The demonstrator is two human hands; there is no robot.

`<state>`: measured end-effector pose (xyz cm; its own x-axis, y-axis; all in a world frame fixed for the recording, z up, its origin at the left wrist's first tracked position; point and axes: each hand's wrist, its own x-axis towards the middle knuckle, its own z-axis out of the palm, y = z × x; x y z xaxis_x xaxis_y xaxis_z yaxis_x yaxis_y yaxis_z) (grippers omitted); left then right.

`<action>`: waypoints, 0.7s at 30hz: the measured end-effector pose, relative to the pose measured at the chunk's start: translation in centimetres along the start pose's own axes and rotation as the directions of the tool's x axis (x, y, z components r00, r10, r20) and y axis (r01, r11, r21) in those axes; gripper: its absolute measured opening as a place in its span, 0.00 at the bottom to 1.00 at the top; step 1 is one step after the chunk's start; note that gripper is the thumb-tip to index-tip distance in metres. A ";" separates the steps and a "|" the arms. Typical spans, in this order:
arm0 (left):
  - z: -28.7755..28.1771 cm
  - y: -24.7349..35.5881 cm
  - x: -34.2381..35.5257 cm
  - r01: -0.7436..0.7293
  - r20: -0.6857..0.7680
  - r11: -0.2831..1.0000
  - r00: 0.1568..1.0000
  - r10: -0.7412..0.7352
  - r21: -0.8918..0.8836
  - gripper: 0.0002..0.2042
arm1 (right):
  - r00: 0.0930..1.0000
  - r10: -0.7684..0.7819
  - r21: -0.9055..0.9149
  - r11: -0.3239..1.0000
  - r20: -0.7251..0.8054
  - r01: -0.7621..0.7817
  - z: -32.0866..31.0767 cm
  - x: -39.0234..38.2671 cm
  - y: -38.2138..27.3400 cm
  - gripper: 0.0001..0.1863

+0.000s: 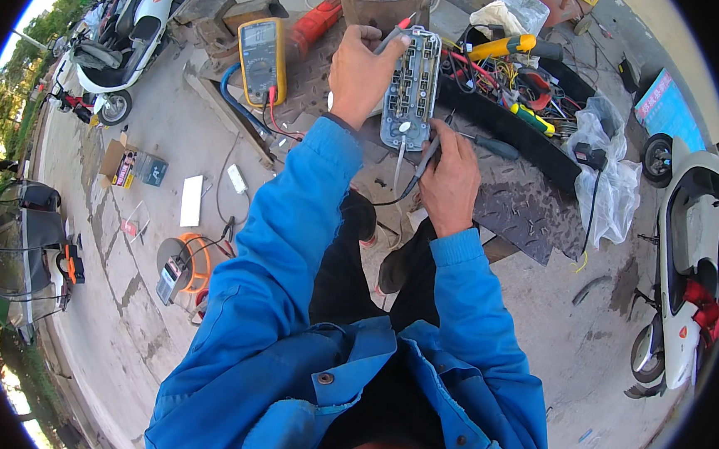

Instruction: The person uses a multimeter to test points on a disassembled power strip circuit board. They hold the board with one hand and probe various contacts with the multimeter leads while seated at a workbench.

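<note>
- Between the two hands, over the patterned metal plate (527,215), is an open grey casing (411,86) with rows of metal parts inside, its length pointing away from the person; a pale cable (398,167) leaves its near end.
- The left hand (360,78) grips a red-tipped probe (386,41) by the casing's far left; whether it also supports the casing, I cannot tell.
- The right hand (449,176) pinches a dark probe (429,156) like a pen, beside the casing's near right edge.
- Left of the casing sits a yellow multimeter (263,59).
- Rightward lie a green-and-yellow screwdriver (534,118) and a clear plastic bag (608,183).
- Farther out, a white scooter (693,223) stands.
</note>
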<state>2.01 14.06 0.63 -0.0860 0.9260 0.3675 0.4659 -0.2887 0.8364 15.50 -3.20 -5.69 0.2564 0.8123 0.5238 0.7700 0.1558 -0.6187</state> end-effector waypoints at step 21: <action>-3.2 -8.4 -16.3 0.097 0.010 0.904 0.995 -0.102 -0.417 0.14 | 0.982 -0.157 0.151 0.973 -0.105 0.172 -0.2 -0.7 -1.0 0.19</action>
<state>-3.30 0.59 -11.12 -0.1245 0.9530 0.2763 0.0457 -0.2727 0.9610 14.65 -4.05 -5.34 0.1917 0.7144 0.6729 0.7055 0.3763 -0.6005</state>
